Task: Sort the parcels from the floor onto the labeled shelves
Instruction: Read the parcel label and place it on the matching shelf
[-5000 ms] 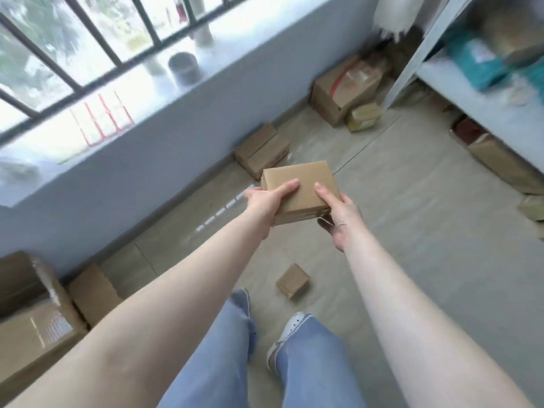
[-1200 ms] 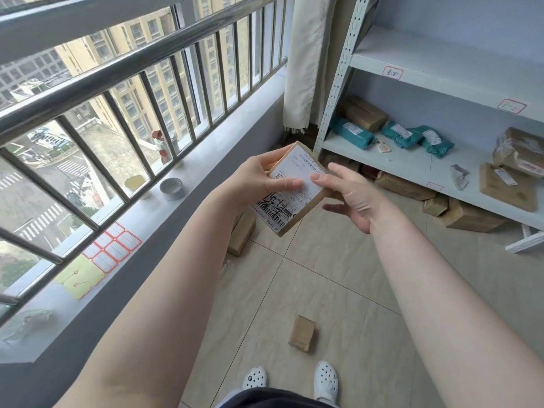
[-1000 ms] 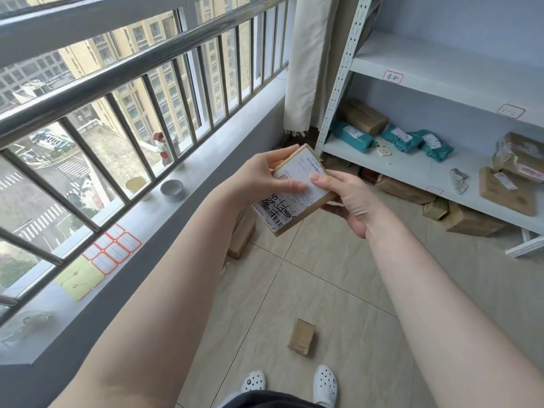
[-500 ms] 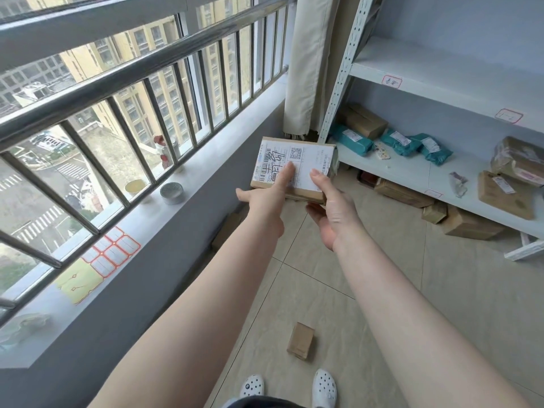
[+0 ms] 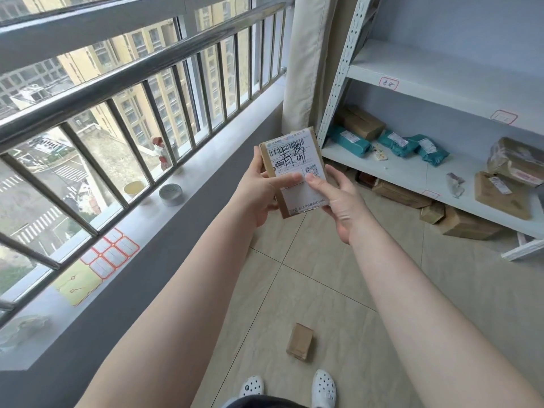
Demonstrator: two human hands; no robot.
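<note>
A small cardboard parcel (image 5: 294, 160) with a white shipping label faces me, upright, at chest height. My left hand (image 5: 259, 192) grips its left edge and my right hand (image 5: 338, 198) grips its right edge, both thumbs on the label. A small brown parcel (image 5: 300, 341) lies on the tiled floor near my feet. The white metal shelf unit (image 5: 412, 169) stands to the right, with red-bordered labels (image 5: 388, 83) on its shelf edges. Teal bags (image 5: 348, 144) and brown boxes (image 5: 503, 194) lie on its lower shelf.
A barred window and a white sill (image 5: 188, 184) run along the left, with a small tin (image 5: 170, 194) and label sheets (image 5: 113, 251) on the sill. More cardboard boxes (image 5: 468, 223) lie on the floor under the shelf. A curtain (image 5: 306, 63) hangs in the corner.
The parcel has been turned in both hands from label lying sideways to label upright, and lowered a little. Five seconds ago it was held low, plain side up, over the floor.
</note>
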